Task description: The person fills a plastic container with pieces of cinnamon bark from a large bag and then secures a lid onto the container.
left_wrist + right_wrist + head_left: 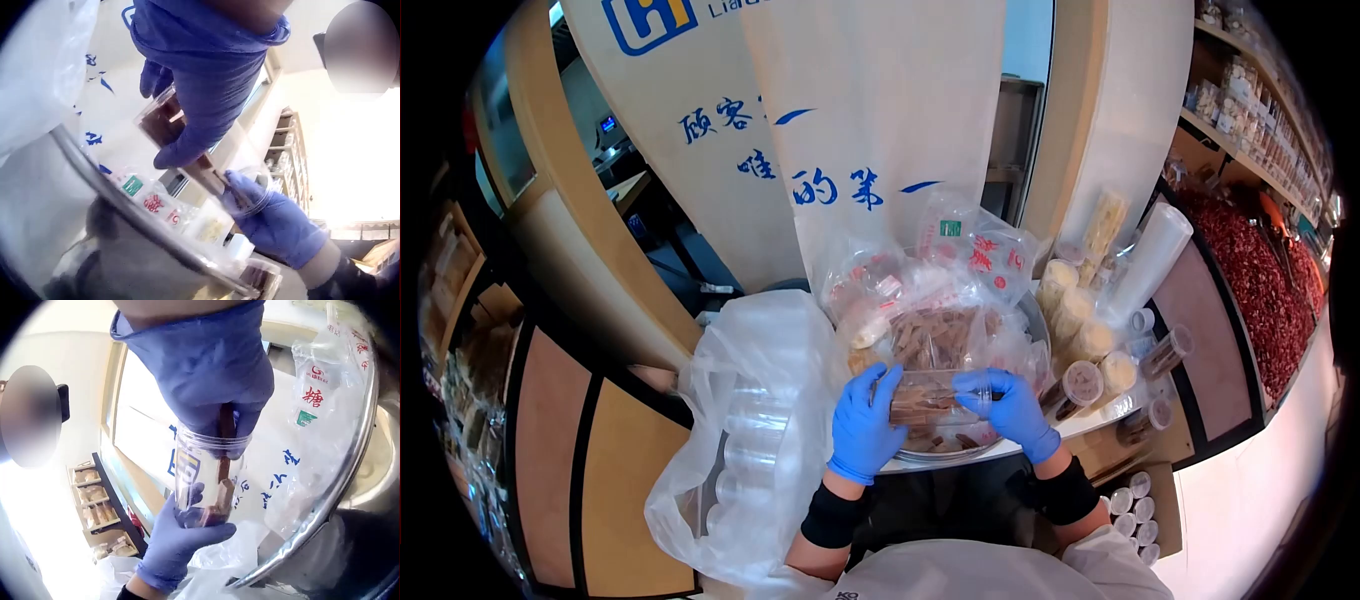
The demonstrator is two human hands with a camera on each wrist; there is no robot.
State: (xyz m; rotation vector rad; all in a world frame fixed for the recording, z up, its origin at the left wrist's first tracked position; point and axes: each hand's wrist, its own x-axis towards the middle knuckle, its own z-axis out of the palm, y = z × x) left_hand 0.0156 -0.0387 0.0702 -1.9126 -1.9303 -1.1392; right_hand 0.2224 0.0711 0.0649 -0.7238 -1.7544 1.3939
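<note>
My gloved left hand (866, 428) grips a clear plastic jar (922, 382) around its bottom end. The jar lies on its side over a round metal basin (940, 456), its mouth facing my right hand (1018, 412). Several dark brown strips (164, 125) are inside the jar. In the right wrist view, my right fingers reach into the jar's threaded mouth and pinch a brown strip (226, 425); its lower part runs down inside. Loose brown pieces (945, 338) and clear plastic bags with red print (990, 255) fill the basin.
Wrapped empty jars (755, 440) stand on the left in a large plastic bag. On the right are several filled jars (1083, 382) and a roll of clear plastic (1152, 258). A box of lidded jars (1140, 510) sits lower right. A bin of dark red goods (1250, 290) lies beyond.
</note>
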